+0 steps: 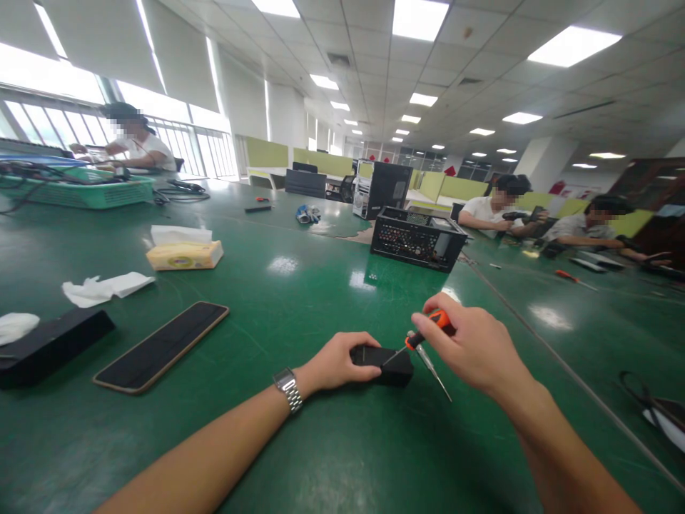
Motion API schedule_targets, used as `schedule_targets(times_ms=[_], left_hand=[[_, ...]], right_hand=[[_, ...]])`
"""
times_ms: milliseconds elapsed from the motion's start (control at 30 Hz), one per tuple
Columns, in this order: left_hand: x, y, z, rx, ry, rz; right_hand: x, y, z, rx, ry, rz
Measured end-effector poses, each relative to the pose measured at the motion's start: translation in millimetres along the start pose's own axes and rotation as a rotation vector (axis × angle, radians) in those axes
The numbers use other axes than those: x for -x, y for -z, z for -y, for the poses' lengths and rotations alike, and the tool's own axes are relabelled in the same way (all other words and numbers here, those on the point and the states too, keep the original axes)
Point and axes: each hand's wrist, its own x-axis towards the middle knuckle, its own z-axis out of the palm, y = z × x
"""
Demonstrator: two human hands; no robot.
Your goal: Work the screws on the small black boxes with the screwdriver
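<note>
A small black box-shaped device (397,371) lies on the green table in front of me. My left hand (345,359) grips its left end, thumb on the near side and fingers over the far side. In my right hand (471,339) is an orange and black screwdriver (439,321), tilted, its thin shaft pointing down-left to the top of the device near my left thumb. Just beneath my right hand, a second slim driver with a clear handle and metal shaft (437,376) shows beside the device; its upper end is partly hidden.
Left of me are a phone (163,348), a long black box (58,343), crumpled tissue (107,287) and a tissue pack (185,255). An open computer case (420,239) stands ahead. Green basket (107,193) holds cables. Co-workers sit at the left and right, with another screwdriver (575,279) near those at right.
</note>
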Motion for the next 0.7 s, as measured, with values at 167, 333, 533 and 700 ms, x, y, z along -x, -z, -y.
schedule_targets(times_ms=[167,333,533,700], left_hand=[[-0.4,-0.8,1.2,-0.008,0.002,-0.003],[-0.3,-1.0,0.2,-0.004,0.007,-0.01],[0.1,-0.3,-1.5,-0.004,0.012,-0.008],[0.0,-0.3,-0.5,-0.009,0.005,-0.002]], right_hand=[[-0.5,-1.2,0.2,-0.06,0.047,0.025],[0.0,-0.5,0.1,-0.079,0.042,0.039],[0.2,-0.5,0.1,-0.031,-0.007,0.012],[-0.6,0.0,-3.1,-0.083,0.049,0.035]])
